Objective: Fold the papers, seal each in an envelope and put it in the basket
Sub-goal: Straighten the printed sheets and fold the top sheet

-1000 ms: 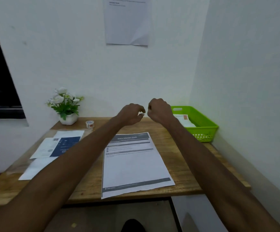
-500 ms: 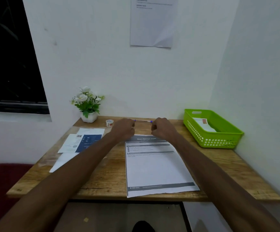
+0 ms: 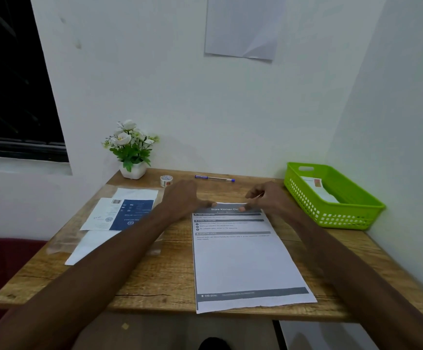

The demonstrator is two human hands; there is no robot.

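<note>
A printed paper [image 3: 243, 261] with grey bars lies flat on the wooden table [image 3: 160, 281], its near edge hanging slightly over the front. My left hand [image 3: 182, 198] and my right hand [image 3: 268, 198] sit at the paper's far edge, one on each side of the title. Their fingertips pinch that edge. A green basket [image 3: 331, 215] stands at the right, against the wall, with a white envelope [image 3: 316, 188] lying inside. At the left lie a blue-and-white envelope [image 3: 119, 213] and white sheets [image 3: 91, 246].
A small roll of tape [image 3: 166, 181] and a blue pen [image 3: 214, 178] lie at the back of the table, beyond my hands. A white pot of flowers [image 3: 132, 152] stands in the back left corner. Walls close in behind and on the right.
My hands came down from raised fists above the table to the paper's far edge, and their fingers opened onto it. The view shifted left and down.
</note>
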